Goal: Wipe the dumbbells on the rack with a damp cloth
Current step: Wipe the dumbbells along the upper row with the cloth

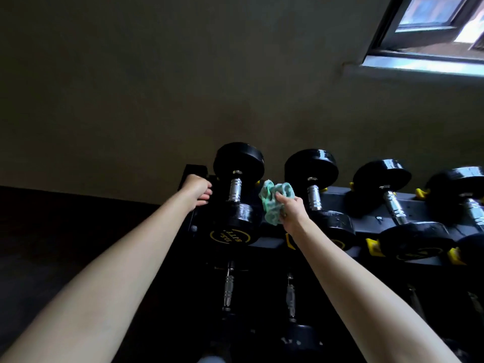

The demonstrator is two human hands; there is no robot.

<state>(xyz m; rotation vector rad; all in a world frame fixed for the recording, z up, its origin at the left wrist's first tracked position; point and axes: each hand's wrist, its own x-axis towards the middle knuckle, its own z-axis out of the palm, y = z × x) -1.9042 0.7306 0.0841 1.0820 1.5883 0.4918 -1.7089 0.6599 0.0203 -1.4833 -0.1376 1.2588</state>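
Several black dumbbells with chrome handles lie in a row on the top shelf of a black rack (366, 221). The leftmost dumbbell (235, 189) has yellow lettering on its near end. My right hand (292, 209) grips a crumpled green cloth (273, 201) in the gap between the leftmost dumbbell and the second dumbbell (313, 193), close to the leftmost one's near head. My left hand (197, 189) holds the rack's left end, fingers curled round its edge.
More dumbbells (227, 286) lie on a lower shelf in deep shadow. Yellow cradles (372, 246) separate the weights. A plain wall rises behind the rack, with a window (432, 30) at the upper right. Dark floor spreads to the left.
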